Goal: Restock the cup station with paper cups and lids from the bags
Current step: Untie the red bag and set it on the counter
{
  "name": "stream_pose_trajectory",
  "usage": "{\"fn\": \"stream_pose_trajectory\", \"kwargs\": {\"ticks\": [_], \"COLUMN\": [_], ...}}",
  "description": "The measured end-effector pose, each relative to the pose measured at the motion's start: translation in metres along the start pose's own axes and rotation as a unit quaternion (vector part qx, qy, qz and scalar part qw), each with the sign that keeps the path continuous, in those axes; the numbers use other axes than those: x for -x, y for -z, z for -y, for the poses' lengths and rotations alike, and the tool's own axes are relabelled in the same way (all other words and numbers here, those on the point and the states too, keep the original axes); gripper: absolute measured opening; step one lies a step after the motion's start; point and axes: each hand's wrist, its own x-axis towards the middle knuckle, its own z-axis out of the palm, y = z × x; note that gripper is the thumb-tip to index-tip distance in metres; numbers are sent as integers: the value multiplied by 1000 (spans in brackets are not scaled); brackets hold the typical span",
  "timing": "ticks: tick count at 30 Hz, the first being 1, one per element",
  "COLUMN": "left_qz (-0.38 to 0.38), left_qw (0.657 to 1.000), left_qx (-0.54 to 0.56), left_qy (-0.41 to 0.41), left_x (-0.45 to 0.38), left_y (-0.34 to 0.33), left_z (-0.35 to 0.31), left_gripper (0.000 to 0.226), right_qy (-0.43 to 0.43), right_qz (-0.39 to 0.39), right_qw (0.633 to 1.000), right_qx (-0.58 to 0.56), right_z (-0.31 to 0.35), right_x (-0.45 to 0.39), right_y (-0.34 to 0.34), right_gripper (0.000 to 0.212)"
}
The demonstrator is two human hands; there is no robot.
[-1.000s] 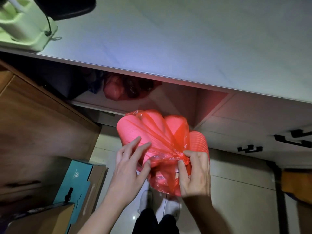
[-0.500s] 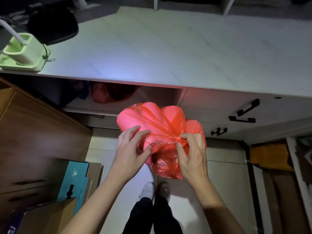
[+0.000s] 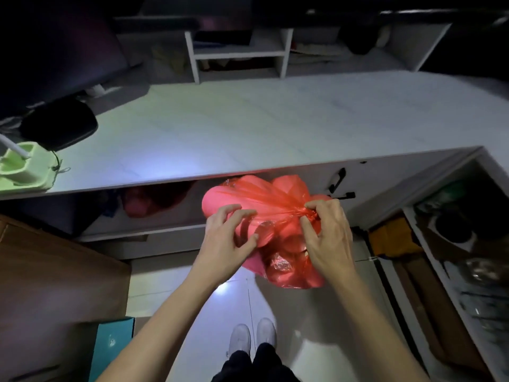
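A red plastic bag [image 3: 264,197], bulging with rounded stacks inside, hangs in the air just below the front edge of the white counter [image 3: 248,128]. My right hand [image 3: 327,235] pinches the bag's twisted knot between thumb and fingers. My left hand [image 3: 225,238] has curled fingers gripping the bag's left side. The bag's contents are hidden by the red film. A second red bag [image 3: 148,202] lies in the dark shelf under the counter.
A green lamp base [image 3: 24,169] and a black pouch [image 3: 60,125] sit at the counter's left. White cubby shelves [image 3: 237,51] stand at the back. A wooden cabinet [image 3: 55,285] and teal box [image 3: 113,346] are left; drawers with black handles [image 3: 337,180] and clutter are right.
The view has tilted up, showing more counter and the back shelves. The bag has risen to the right, toward the counter edge, with both hands still on it.
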Motion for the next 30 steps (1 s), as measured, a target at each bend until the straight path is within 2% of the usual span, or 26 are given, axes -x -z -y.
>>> {"fn": "stream_pose_trajectory", "kwargs": {"ticks": [5,11,16,23,30], "left_qz": [17,8,-7,-21,-28], "left_qw": [998,994,987,981,981], "left_qx": [7,15,21,29,18], "left_qy": [-58,-109,-158,-193,-193], "left_x": [-10,-35,-56,-78,-109], "left_y": [0,4,7,-1,-31], "left_z": [-24,-65,-94,-136,-174], "left_gripper": [48,52,47,46,47], "right_qy": [-2,-7,-10,-12,-33], "right_qz": [-51,-105,-147,-182,-193], "right_qw": [999,994,988,982,980], "right_qx": [12,33,43,51,41], "right_z": [3,15,21,6,-34], "right_x": [1,-11,-24,-44,-75], "right_y": [34,74,102,132,159], "right_gripper": [20,18,19,18,22]}}
